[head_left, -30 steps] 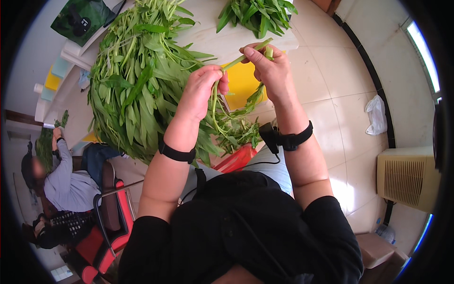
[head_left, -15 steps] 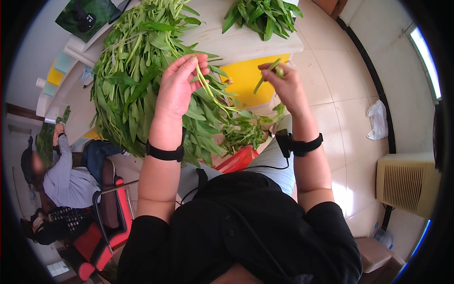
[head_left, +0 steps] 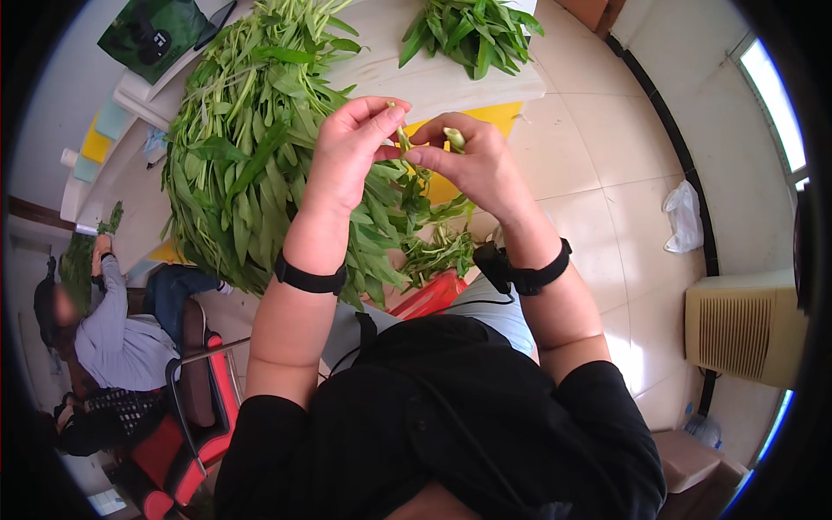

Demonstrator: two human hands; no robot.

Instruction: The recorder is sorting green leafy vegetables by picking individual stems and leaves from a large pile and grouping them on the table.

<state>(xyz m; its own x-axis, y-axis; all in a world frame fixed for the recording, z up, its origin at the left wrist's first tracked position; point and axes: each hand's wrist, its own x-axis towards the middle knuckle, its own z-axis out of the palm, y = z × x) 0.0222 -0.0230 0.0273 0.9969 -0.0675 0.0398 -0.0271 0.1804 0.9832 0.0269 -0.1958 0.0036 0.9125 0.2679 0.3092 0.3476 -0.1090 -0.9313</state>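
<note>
My left hand (head_left: 348, 143) pinches the upper end of a pale green water spinach stem (head_left: 403, 139) between thumb and fingertips. My right hand (head_left: 475, 165) has come up beside it, its thumb and fingers closed on the same stem just below. A short cut-looking stem piece (head_left: 454, 137) pokes out from the curled fingers of my right hand. Leaves hang beneath the hands, in front of the yellow panel. To the left, a big heap of water spinach (head_left: 251, 156) covers the table and droops over its edge.
A smaller leafy bunch (head_left: 472, 35) lies on the white tabletop (head_left: 381, 65) at the far side. Loose greens (head_left: 438, 256) sit above a red plastic bag (head_left: 429, 295) near my knees. Another person (head_left: 121, 325) sits at left, handling greens. A white bag (head_left: 683, 217) lies on the floor.
My right hand has moved left to meet my left hand at the stem. My left hand has shifted slightly right, and the hands now nearly touch.
</note>
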